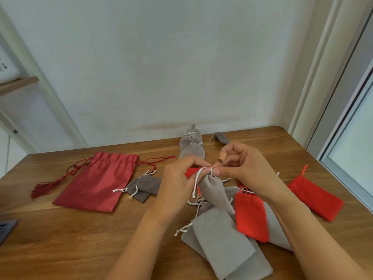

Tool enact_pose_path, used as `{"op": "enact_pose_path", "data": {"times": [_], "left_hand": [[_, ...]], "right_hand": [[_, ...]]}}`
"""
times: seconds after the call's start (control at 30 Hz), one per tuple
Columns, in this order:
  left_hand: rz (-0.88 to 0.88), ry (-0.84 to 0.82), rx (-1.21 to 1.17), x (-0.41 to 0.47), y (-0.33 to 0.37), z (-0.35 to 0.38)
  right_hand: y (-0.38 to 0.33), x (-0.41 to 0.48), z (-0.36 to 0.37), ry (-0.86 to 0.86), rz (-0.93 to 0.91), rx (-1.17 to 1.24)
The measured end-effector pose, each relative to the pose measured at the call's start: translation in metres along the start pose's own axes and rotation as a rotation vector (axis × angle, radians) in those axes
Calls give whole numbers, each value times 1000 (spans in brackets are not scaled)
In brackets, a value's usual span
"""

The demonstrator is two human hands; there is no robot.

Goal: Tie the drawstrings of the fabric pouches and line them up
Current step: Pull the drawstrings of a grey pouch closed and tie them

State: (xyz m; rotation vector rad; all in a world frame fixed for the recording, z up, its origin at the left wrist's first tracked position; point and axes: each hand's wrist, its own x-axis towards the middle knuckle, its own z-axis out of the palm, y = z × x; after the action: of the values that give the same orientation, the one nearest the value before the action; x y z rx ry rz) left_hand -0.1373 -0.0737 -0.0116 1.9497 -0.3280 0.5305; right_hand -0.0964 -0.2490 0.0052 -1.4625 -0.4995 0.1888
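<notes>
I recorded the grey pouch held above the middle of the bench, neck uppermost and body hanging toward the near edge, left hand and right hand meeting at that neck, fingers of each pinching the white drawstring, neither nearer.

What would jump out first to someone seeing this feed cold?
The left hand and right hand meet at centre, pinching the drawstring at the mouth of a grey pouch over the table. To their left lies a dark red bag with tasselled cords; behind them runs a line of tied grey pouches.
</notes>
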Motion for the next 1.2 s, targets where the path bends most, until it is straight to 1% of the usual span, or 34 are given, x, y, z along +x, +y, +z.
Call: {"op": "enact_pose_path", "data": {"times": [0.13,0.23,0.3,0.37,0.47,0.5,0.53,0.6,0.7,0.77,0.83,0.87,0.9,0.93,1.0,1.03,1.07,1.13,1.2], "left_hand": [[-50,-75,-101,-1,6,2],[-72,-72,-125,-1,5,3],[-128,-34,-200,0,6,3],[-166,15,-262,1,7,3],[-171,37,-296,2,9,4],[-167,32,-287,2,9,4],[-163,23,-277,2,10,4],[-149,3,-257,2,12,5],[-128,-39,-139,2,13,5],[-157,-63,-105,2,12,5],[-188,-75,-122,2,12,5],[-199,-74,-138,3,13,5],[-208,-71,-157,3,15,5],[-214,-63,-179,4,16,5],[-221,-48,-229,4,20,5],[-220,-47,-241,3,21,5],[-214,-48,-239,3,21,5],[-205,-45,-220,3,20,5],[-214,-33,-214,2,17,5]], "right_hand": [[1,-1,-2,-41,-81,-142],[7,-2,7,-61,-150,-244],[10,-1,11,-57,-153,-234],[9,0,12,-42,-91,-80],[8,0,11,-106,70,290],[8,1,9,-118,90,334],[9,2,9,-120,80,310],[10,2,9,-98,5,166],[8,0,8,-30,-126,-56],[8,-2,8,21,-235,-276],[10,-2,10,91,-355,-537],[11,-2,11,127,-388,-585],[12,-2,13,140,-383,-546],[11,-2,14,137,-340,-430],[7,-1,13,86,-213,-124],[6,1,10,67,-175,-63],[7,0,9,53,-177,-76],[9,0,8,109,-235,-282],[15,2,10,175,-290,-550]]}}
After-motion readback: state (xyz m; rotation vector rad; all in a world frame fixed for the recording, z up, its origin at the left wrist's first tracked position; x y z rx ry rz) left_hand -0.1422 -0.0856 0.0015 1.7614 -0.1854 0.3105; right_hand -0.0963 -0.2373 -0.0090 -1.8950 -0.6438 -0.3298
